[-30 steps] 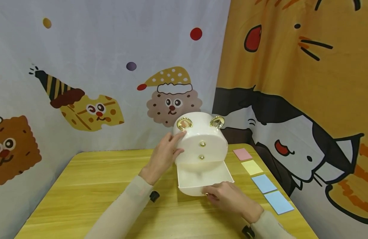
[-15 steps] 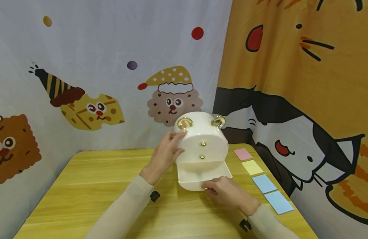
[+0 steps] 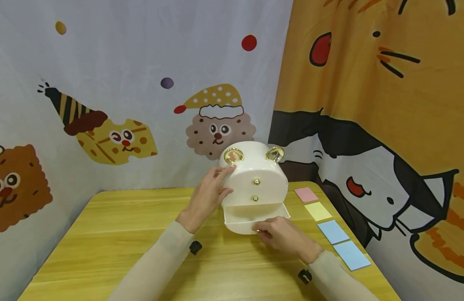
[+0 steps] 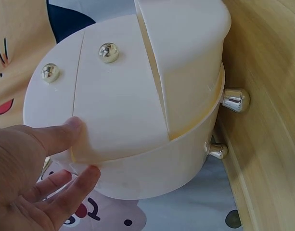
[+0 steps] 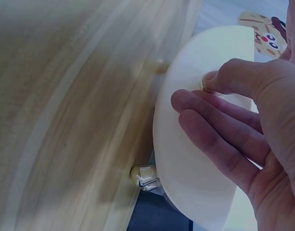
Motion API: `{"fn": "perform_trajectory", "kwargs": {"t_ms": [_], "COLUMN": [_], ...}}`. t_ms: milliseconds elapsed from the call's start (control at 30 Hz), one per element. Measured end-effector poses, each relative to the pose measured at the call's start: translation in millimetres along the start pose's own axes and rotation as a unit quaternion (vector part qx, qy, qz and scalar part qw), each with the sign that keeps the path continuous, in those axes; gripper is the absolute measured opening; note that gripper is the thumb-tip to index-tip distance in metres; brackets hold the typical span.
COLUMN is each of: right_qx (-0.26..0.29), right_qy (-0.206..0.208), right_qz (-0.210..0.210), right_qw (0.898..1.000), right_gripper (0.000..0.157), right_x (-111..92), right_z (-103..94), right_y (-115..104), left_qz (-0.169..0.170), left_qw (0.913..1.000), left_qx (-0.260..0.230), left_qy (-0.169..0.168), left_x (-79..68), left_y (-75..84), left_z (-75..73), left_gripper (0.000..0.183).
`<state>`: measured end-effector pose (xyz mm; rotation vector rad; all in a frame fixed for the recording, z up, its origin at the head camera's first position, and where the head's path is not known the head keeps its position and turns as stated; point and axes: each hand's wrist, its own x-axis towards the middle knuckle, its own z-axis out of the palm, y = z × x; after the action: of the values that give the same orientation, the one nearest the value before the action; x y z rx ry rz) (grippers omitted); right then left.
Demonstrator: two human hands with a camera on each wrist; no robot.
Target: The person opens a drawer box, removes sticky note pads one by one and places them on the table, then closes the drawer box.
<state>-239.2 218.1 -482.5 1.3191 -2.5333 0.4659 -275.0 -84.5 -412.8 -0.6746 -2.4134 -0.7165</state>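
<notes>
A white rounded drawer box [image 3: 254, 175] with two gold ears on top and gold knobs on its front stands at the back of the table. Its bottom drawer [image 3: 235, 227] is pulled partway out, and the part of its inside that shows is bare. My right hand [image 3: 286, 236] pinches the gold drawer knob [image 5: 203, 83] between thumb and fingers. Along the box's left side rests my left hand [image 3: 207, 196], its thumb on the front face and its other fingers on the side wall. The two upper drawers are closed. Gold feet [image 4: 236, 99] carry the box.
Down the right side of the wooden table [image 3: 134, 234] lie a pink sticky-note pad [image 3: 306, 194], a yellow pad [image 3: 317, 211] and two blue pads [image 3: 333, 231]. A curtain [image 3: 141, 50] with cartoon prints hangs close behind.
The bottom drawer has slid inward toward the box, and my right hand has moved away from me with its knob. The left hand has stayed on the box's side.
</notes>
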Motion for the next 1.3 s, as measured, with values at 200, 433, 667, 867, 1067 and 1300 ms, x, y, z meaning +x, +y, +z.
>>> {"fn": "perform_trajectory", "kwargs": {"t_ms": [200,433,667,867,1067,1300], "right_qx": [-0.009,-0.014,-0.018,-0.007,-0.002,-0.007], "right_qy": [0.005,0.007,0.003,0.004,0.002,0.011], "right_qz": [-0.002,0.008,0.020,0.022,0.022,0.010], "right_qw": [1.000,1.000,1.000,1.000,1.000,1.000], "right_gripper": [0.028,0.029,0.030,0.032,0.031,0.032], "right_x": [5.6,10.9,15.5,19.8,22.6,25.8], "right_z": [2.0,5.8,8.4,9.6,10.3,10.5], "right_y": [5.5,12.2,17.7,21.1,24.4,27.6], "left_qz": [-0.001,0.004,0.003,0.004,0.004,0.004], "left_qw": [1.0000,1.0000,1.0000,1.0000,1.0000,0.9999], "left_qx": [-0.001,-0.003,-0.004,-0.002,-0.001,-0.013], "left_qy": [-0.001,0.006,0.006,0.006,0.008,0.009], "left_x": [0.3,0.7,0.9,1.1,0.9,0.1], "left_y": [-1.5,-0.7,-0.3,-0.8,0.1,2.4], "left_z": [1.6,1.3,0.6,0.8,0.4,-2.2], "left_gripper": [0.074,0.074,0.072,0.070,0.072,0.072]}}
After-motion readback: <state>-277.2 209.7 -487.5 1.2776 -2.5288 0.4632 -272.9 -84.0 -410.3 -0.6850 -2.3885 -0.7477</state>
